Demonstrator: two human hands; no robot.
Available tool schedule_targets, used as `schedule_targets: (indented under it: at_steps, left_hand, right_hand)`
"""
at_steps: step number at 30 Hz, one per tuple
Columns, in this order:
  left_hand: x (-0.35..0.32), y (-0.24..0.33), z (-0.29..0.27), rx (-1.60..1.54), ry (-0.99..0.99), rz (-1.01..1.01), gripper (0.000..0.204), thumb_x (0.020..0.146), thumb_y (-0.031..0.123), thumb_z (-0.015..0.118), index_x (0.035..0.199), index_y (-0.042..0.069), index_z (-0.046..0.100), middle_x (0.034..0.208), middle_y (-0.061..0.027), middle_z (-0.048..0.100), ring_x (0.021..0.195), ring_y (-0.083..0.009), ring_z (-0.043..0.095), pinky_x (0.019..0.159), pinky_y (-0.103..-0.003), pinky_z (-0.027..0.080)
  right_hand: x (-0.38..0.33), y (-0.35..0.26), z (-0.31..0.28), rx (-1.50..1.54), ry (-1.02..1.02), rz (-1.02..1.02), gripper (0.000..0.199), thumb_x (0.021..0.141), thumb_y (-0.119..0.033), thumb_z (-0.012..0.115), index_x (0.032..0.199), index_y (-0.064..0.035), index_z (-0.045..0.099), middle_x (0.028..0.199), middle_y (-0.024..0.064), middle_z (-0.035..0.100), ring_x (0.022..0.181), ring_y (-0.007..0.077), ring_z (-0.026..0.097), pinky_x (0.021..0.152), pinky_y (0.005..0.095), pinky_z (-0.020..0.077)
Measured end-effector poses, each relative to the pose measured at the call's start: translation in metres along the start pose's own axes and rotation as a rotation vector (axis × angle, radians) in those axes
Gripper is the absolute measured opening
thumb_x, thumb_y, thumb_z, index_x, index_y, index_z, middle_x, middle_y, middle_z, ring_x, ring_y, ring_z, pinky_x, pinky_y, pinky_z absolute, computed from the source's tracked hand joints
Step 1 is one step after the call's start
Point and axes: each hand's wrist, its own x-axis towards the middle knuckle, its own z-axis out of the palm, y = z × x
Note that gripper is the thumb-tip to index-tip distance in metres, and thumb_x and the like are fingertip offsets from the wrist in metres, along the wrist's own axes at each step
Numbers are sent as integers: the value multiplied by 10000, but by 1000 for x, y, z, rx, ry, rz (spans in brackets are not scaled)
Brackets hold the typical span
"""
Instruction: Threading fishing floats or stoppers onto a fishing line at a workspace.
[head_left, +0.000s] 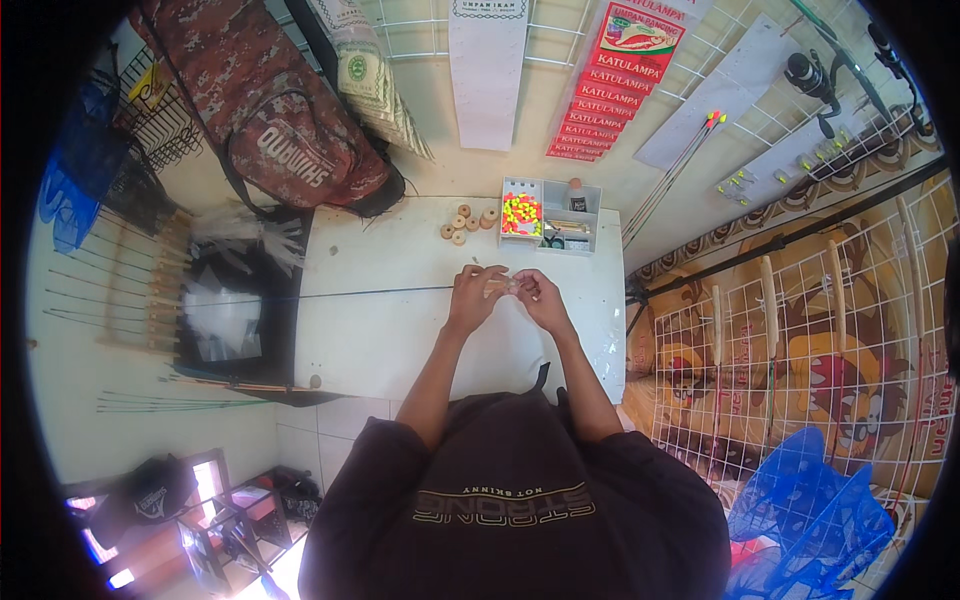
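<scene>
Over the white table [370, 340], my left hand [472, 300] is closed round the butt end of a thin dark fishing rod [370, 293]. The rod runs out level to the left, past the table's edge. A pale, wood-coloured piece shows between my left fingers. Close beside it, my right hand [541, 300] has its fingers pinched at something small and clear or whitish at the rod's end. What that is, I cannot make out. The two hands nearly touch at the fingertips.
Behind my hands lie several round cork pieces [459, 228] and a grey divided tray [595, 222] holding yellow and red floats [521, 214]. A camouflage bag [290, 130] hangs at the back left. Wire racks with rods [775, 330] and a blue net [810, 520] stand right.
</scene>
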Motion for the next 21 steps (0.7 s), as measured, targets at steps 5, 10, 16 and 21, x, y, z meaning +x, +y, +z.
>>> schedule_targets:
  at_steps: [5,10,16,21]
  left_hand:
    - [3,-3,-4,-13,10,13,437,750,131,710,1165,178,582,1033,27,658,1014,-224,499,939,-376,375]
    - [6,-2,-5,22,-3,27,435,759,159,713,1173,169,577,1049,33,656,1047,-221,495,950,-381,368]
    - [8,-8,-4,35,-9,3,391,753,199,725,1128,188,613,1043,42,657,1071,-210,494,958,-375,363]
    - [13,-9,-4,62,-37,-10,356,744,224,732,1086,184,641,1028,43,656,1069,-207,501,957,-374,362]
  right_hand:
    - [1,-10,-1,-40,-43,-110,305,798,-65,688,1077,-5,581,954,95,611,827,171,625,756,282,511]
    - [7,1,-2,-83,-24,-157,289,783,-19,676,1054,-21,577,1035,104,606,832,178,629,740,277,519]
    - [10,13,0,99,-36,-141,287,777,26,651,1041,-22,550,1025,82,613,844,154,626,725,259,518]
    - [13,9,3,244,-26,21,271,795,16,654,1046,-6,556,1018,91,621,871,141,620,751,259,512]
